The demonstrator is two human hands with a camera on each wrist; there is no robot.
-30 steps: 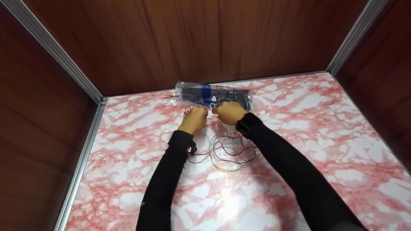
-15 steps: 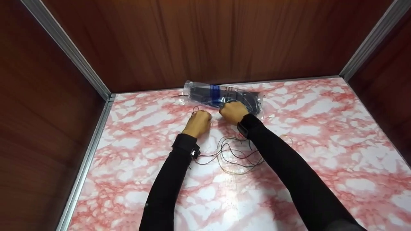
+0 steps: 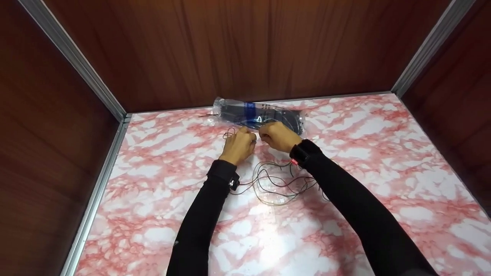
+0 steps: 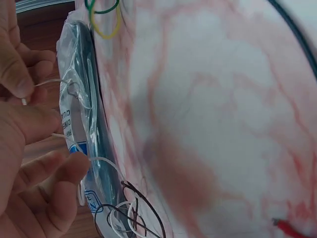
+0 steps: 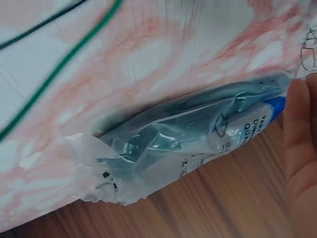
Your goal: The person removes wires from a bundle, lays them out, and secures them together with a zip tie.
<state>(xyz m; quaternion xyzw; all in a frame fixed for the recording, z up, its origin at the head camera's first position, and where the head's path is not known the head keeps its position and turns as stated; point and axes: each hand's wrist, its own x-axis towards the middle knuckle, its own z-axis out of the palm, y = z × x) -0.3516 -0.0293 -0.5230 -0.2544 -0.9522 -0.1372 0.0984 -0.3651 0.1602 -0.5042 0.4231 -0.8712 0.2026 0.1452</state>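
Observation:
A thin white wire [image 4: 106,162] runs up to my fingers in the left wrist view. My left hand [image 3: 238,145] pinches it between thumb and finger. Close by on the right, my right hand [image 3: 280,136] pinches a white strand as well; its fingertips are partly hidden in the head view. Just beyond both hands lies a clear plastic bag [image 3: 234,109] with a dark item inside and a blue printed band. Black and white wire loops [image 4: 130,213] hang near my left fingers.
Loose thin wires [image 3: 274,184], dark, red and yellowish, lie tangled on the red-and-white marbled table [image 3: 153,184] between my forearms. A brown wood panel [image 3: 245,50] stands behind the bag, with side panels at left and right.
The white loop seen at my right fingertips a second ago no longer shows in the head view. My hands drew slightly apart, then came close together again. The bag stayed in place.

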